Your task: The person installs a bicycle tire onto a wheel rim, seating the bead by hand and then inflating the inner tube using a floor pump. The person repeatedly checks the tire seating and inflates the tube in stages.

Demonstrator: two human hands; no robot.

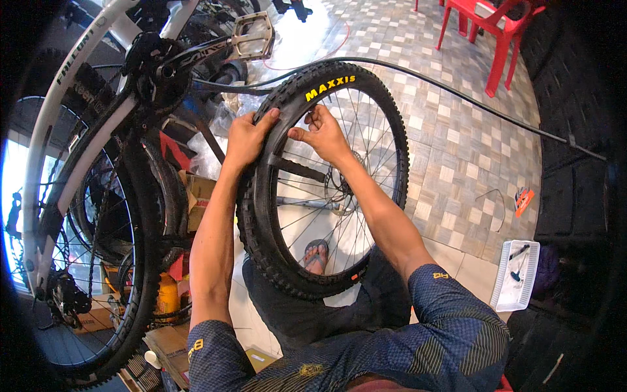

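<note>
A bicycle wheel with a knobby black tyre (258,219) stands tilted between my legs, its spokes and brake disc (338,184) facing me. My left hand (250,138) is closed round the tyre's upper left, its thumb lying on the sidewall. At the inner edge of the tyre, just right of it, is my right hand (323,136). Its fingers are curled and its thumb points toward the tyre; what they grip, if anything, is hidden. Below the hands a dark bar-like piece (299,169) runs from the tyre toward the hub.
Close on my left stands a white and black bicycle (78,150) with a pedal (253,36) sticking out. A black hose (457,98) stretches behind the wheel. A red plastic chair (483,16) is at the far right. Nearer lies a white basket (514,277) with tools.
</note>
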